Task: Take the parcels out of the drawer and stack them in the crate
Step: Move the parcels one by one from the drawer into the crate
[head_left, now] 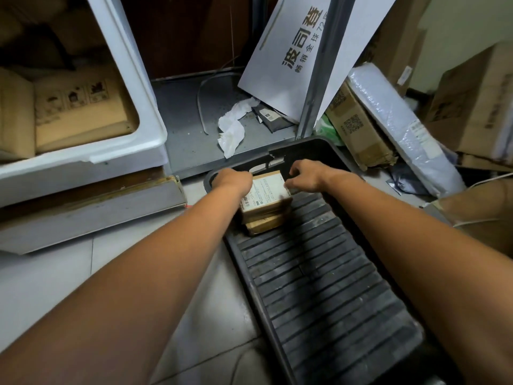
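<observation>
A black plastic crate (327,287) with a ribbed floor lies on the tiled floor in front of me. At its far left end sits a small stack of brown cardboard parcels (266,215). The top parcel (266,193) carries a white shipping label. My left hand (231,182) grips its left edge and my right hand (306,173) pinches its right edge, both over the stack. A white drawer (138,112) stands open at the left, with several brown cardboard boxes (80,112) inside.
A grey metal shelf base (188,118) behind the crate holds crumpled white paper (233,129) and a white printed board (294,51). Cardboard boxes (358,126) and a bubble-wrapped package (397,120) crowd the right side. A grey panel (91,212) lies below the drawer.
</observation>
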